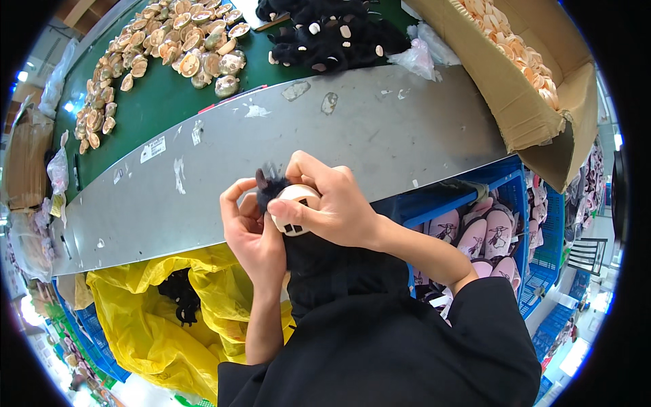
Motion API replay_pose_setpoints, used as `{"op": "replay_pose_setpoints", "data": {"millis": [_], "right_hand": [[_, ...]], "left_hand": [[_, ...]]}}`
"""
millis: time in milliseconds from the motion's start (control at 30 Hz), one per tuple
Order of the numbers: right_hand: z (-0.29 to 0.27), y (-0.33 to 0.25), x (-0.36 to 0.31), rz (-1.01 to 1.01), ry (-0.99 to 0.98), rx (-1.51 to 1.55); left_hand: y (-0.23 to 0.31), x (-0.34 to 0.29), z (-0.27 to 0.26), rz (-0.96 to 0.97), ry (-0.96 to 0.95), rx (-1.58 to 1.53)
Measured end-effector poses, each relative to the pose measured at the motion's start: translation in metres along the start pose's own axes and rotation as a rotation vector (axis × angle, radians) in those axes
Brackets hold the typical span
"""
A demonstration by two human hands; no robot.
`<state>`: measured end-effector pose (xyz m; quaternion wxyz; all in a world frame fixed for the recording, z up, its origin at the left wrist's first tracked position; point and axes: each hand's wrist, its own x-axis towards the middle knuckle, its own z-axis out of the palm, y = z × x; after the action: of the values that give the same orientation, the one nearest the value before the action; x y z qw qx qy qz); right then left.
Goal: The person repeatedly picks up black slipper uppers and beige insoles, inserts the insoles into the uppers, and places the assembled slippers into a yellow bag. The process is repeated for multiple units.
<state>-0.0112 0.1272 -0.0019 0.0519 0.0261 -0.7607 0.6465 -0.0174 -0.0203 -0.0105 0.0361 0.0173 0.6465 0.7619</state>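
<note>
In front of my body, just past the metal table edge, both hands hold a small black plush piece (pixel 273 190) with a dark ear standing up. A round cream plastic shell (pixel 297 192) with dark square openings sits against the plush. My right hand (pixel 344 207) grips the shell, its thumb pressed across the front and its fingers curled behind. My left hand (pixel 252 234) is closed around the plush from the left side, fingers bent near the ear. The fingertips behind the plush are hidden.
Beyond the grey metal ledge (pixel 271 125), a green surface (pixel 152 102) carries many shells (pixel 190 64) and a black plush pile (pixel 339 41). At right, a cardboard box (pixel 502 88) holds peach-coloured pieces. Below are a yellow bag (pixel 135 319) and a blue crate (pixel 519 203) of pink slippers (pixel 498 234).
</note>
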Motion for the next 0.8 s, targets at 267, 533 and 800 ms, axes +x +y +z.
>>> {"op": "replay_pose_setpoints", "data": {"millis": [267, 533, 800], "right_hand": [[-0.009, 0.008, -0.018, -0.006, 0.048, 0.073], [0.003, 0.009, -0.02, -0.333, 0.292, -0.23], [0.009, 0.031, -0.019, -0.411, 0.434, -0.286]], "left_hand": [[-0.023, 0.0, -0.019, -0.341, -0.251, -0.686], [-0.015, 0.001, -0.014, 0.158, -0.187, -0.03], [-0.007, -0.002, -0.005, 0.364, -0.087, 0.514]]}}
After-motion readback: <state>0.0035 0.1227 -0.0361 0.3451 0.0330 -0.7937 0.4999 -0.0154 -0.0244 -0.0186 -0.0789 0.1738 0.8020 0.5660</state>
